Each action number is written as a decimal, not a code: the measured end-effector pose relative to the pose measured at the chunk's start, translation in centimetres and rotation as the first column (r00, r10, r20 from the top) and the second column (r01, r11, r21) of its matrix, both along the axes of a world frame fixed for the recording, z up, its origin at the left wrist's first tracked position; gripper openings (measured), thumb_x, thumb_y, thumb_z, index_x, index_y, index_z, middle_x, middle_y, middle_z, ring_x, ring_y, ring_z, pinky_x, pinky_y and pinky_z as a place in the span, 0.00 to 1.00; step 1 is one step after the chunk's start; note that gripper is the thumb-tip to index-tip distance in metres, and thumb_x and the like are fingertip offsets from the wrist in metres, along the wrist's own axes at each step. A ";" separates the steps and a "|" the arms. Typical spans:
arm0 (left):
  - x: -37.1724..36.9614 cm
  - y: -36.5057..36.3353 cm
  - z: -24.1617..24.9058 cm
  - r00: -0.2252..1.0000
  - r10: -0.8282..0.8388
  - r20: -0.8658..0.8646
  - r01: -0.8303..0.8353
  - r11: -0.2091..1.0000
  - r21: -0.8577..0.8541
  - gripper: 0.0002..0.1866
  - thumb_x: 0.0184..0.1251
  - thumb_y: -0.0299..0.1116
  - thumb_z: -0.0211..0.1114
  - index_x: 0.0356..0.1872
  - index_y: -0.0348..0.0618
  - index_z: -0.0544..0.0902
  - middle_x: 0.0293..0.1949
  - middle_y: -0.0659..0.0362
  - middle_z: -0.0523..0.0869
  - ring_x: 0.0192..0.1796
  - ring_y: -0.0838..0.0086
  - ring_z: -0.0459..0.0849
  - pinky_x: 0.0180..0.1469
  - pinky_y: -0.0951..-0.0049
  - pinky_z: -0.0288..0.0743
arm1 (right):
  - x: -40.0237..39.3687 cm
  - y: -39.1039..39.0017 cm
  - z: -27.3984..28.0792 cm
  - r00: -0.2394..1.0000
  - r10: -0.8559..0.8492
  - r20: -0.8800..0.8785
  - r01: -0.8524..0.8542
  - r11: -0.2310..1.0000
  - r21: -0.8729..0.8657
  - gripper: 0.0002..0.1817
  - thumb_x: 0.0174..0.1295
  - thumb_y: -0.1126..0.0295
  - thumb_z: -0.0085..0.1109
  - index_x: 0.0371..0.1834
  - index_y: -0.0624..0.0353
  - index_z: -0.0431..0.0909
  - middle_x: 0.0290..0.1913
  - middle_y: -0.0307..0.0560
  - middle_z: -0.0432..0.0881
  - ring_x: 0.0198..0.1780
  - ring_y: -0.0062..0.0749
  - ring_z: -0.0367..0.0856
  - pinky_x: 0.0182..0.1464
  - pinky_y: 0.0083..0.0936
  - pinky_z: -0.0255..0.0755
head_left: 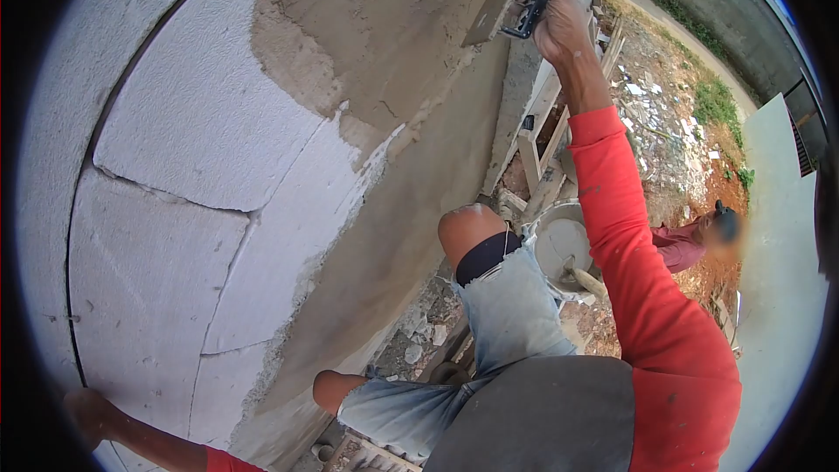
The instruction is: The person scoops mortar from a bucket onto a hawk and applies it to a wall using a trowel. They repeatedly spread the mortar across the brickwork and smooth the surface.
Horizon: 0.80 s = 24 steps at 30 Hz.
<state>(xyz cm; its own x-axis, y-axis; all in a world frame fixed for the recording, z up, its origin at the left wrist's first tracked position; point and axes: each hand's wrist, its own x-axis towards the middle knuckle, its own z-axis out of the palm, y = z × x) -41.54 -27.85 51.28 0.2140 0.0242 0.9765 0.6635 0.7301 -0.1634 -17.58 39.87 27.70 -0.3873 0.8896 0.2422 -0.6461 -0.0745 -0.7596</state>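
My right hand point(564, 22), at the end of a red sleeve, is closed around the black handle of a plastering trowel point(498, 2). The trowel's flat blade stands near the wall's edge, close to the wet grey plaster point(376, 26). Bare white blocks point(188, 92) with dark joints show beside the plaster. At the lower left, my left hand point(87, 415) is against or very near the block wall; its fingers are too dark and too close to the view's edge to make out.
A bucket of grey mix point(564, 245) with a tool in it stands beside my knee. Wooden boards point(546, 144) lie along the wall. Another person point(682, 245) is below at the right, near rubble-strewn ground point(660, 131). A pale panel point(778, 253) stands behind.
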 end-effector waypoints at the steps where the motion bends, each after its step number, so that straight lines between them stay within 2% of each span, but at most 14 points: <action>1: -0.2 -0.7 -0.1 1.000 -0.002 0.004 0.002 1.000 0.003 0.15 0.84 0.33 0.62 0.52 0.29 0.90 0.53 0.48 0.93 0.51 0.64 0.92 0.53 0.65 0.88 | 0.5 -0.5 -2.0 0.999 0.012 -0.050 -0.017 0.996 -0.090 0.06 0.75 0.71 0.65 0.45 0.63 0.83 0.34 0.42 0.78 0.32 0.26 0.79 0.37 0.32 0.82; 6: -2.2 -4.3 -0.6 1.000 -0.002 0.010 0.003 0.999 -0.037 0.13 0.83 0.29 0.63 0.50 0.28 0.91 0.55 0.48 0.94 0.53 0.65 0.94 0.55 0.68 0.89 | -0.8 -0.9 -15.5 0.999 0.038 -0.032 -0.047 0.935 -0.353 0.05 0.75 0.70 0.64 0.47 0.58 0.84 0.35 0.39 0.77 0.30 0.25 0.75 0.36 0.32 0.80; 8: -2.7 -5.3 -0.8 1.000 -0.007 0.027 0.008 0.998 -0.066 0.12 0.82 0.27 0.63 0.50 0.28 0.91 0.56 0.48 0.94 0.54 0.65 0.94 0.56 0.69 0.89 | -2.2 -1.4 -17.8 0.997 0.059 -0.043 -0.071 0.916 -0.396 0.05 0.75 0.70 0.64 0.47 0.58 0.84 0.35 0.39 0.77 0.30 0.25 0.76 0.35 0.31 0.79; 10: -0.8 -2.4 -1.5 0.997 0.036 0.065 -0.035 0.999 -0.015 0.13 0.83 0.28 0.63 0.51 0.28 0.92 0.56 0.49 0.94 0.53 0.67 0.94 0.56 0.70 0.89 | -3.6 -1.5 -17.7 0.995 0.076 -0.062 -0.094 0.916 -0.391 0.04 0.75 0.70 0.64 0.47 0.58 0.84 0.35 0.38 0.76 0.30 0.25 0.76 0.35 0.31 0.79; 11: 0.5 -0.2 -1.8 0.993 0.075 0.086 -0.078 0.997 0.023 0.13 0.84 0.29 0.64 0.52 0.29 0.92 0.56 0.50 0.95 0.52 0.69 0.94 0.55 0.70 0.90 | -4.3 -1.6 -17.4 0.994 0.085 -0.069 -0.105 0.917 -0.385 0.04 0.75 0.70 0.65 0.47 0.58 0.84 0.35 0.38 0.76 0.30 0.24 0.76 0.35 0.31 0.79; 13: 0.9 0.9 -1.5 0.995 0.005 0.100 -0.013 0.997 0.079 0.14 0.85 0.32 0.64 0.54 0.31 0.92 0.56 0.52 0.95 0.51 0.71 0.94 0.53 0.71 0.90 | -4.9 -1.8 -15.3 0.996 0.089 -0.012 -0.087 0.921 -0.381 0.04 0.76 0.70 0.63 0.48 0.57 0.84 0.35 0.36 0.76 0.30 0.22 0.75 0.33 0.26 0.75; 16: 1.0 0.9 -1.2 0.992 0.078 0.099 -0.081 0.996 0.033 0.16 0.88 0.31 0.58 0.53 0.29 0.92 0.56 0.49 0.95 0.52 0.63 0.96 0.55 0.64 0.92 | -5.2 -2.5 -11.5 0.996 0.088 -0.028 -0.093 0.930 -0.357 0.04 0.76 0.71 0.64 0.45 0.58 0.84 0.33 0.36 0.75 0.28 0.22 0.75 0.30 0.24 0.73; 18: 0.8 0.7 -1.4 0.991 0.088 0.104 -0.094 0.994 0.052 0.17 0.88 0.31 0.58 0.53 0.29 0.92 0.56 0.49 0.94 0.52 0.63 0.95 0.56 0.64 0.92 | -5.6 -4.1 -7.4 0.997 0.049 -0.057 -0.066 0.936 -0.347 0.04 0.76 0.71 0.65 0.43 0.59 0.84 0.31 0.35 0.75 0.26 0.21 0.74 0.28 0.24 0.73; 22: -0.3 -1.1 -1.5 0.988 0.101 0.113 -0.107 0.993 0.054 0.17 0.89 0.32 0.58 0.53 0.28 0.92 0.57 0.47 0.94 0.53 0.63 0.95 0.57 0.62 0.93 | -4.4 -6.4 0.2 0.989 0.110 -0.102 -0.115 0.992 -0.045 0.06 0.76 0.69 0.66 0.41 0.60 0.85 0.29 0.34 0.75 0.26 0.19 0.73 0.29 0.23 0.72; 24: 0.0 -0.4 -1.4 0.987 0.109 0.116 -0.118 0.990 0.075 0.17 0.88 0.32 0.59 0.53 0.28 0.92 0.57 0.47 0.93 0.54 0.63 0.95 0.58 0.62 0.93 | -3.1 -6.6 1.8 0.984 0.126 -0.126 -0.113 0.988 0.105 0.07 0.76 0.68 0.67 0.41 0.60 0.85 0.28 0.33 0.76 0.26 0.18 0.72 0.30 0.22 0.71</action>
